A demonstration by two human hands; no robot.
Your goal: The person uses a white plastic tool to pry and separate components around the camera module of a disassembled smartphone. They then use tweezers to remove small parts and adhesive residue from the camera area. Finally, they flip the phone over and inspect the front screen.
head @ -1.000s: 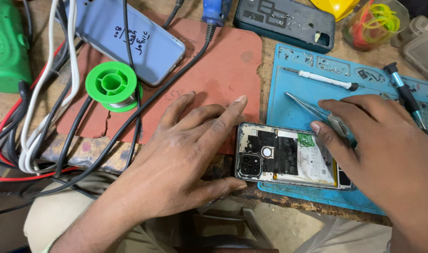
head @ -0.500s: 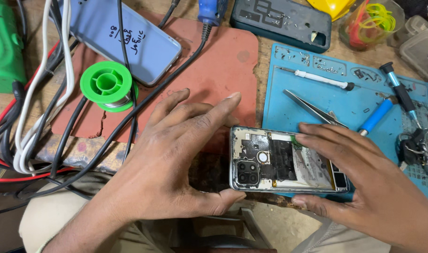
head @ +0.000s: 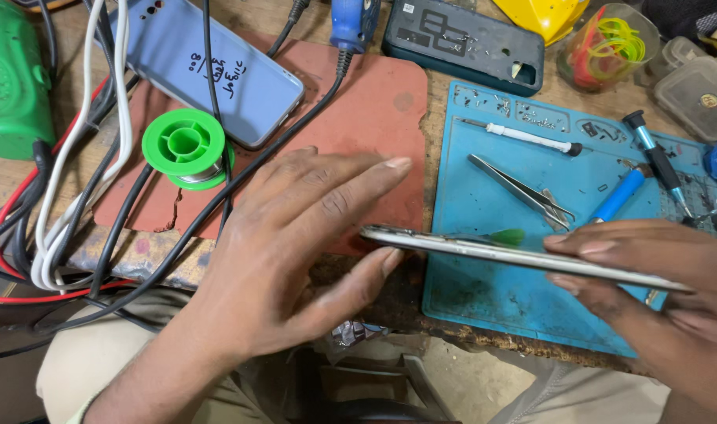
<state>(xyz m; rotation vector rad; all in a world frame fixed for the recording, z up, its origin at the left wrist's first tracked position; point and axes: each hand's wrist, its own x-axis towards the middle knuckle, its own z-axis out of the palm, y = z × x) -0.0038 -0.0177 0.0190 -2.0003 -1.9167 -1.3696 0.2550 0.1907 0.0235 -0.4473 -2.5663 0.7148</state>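
An opened phone (head: 515, 255) is held edge-on above the bench's front edge, so only its thin silvery side shows. My right hand (head: 649, 294) grips its right end between thumb and fingers. My left hand (head: 296, 243) has its fingers spread, with the thumb tip and a fingertip touching the phone's left end. A small green piece (head: 506, 236) sticks up from the phone's upper edge.
A blue work mat (head: 484, 204) carries tweezers (head: 523, 192), a white-handled tool (head: 531, 139) and blue-handled screwdrivers (head: 621, 195). On the red mat (head: 366, 118) are a green solder spool (head: 187, 147) and a pale blue phone (head: 209, 67). Cables cross the left side (head: 68, 180). A dark phone case (head: 464, 35) lies behind.
The phone went from lying flat on the mat with its inside facing up to being lifted and turned edge-on. My right hand shifted to its right end; my left fingers closed in on its left end.
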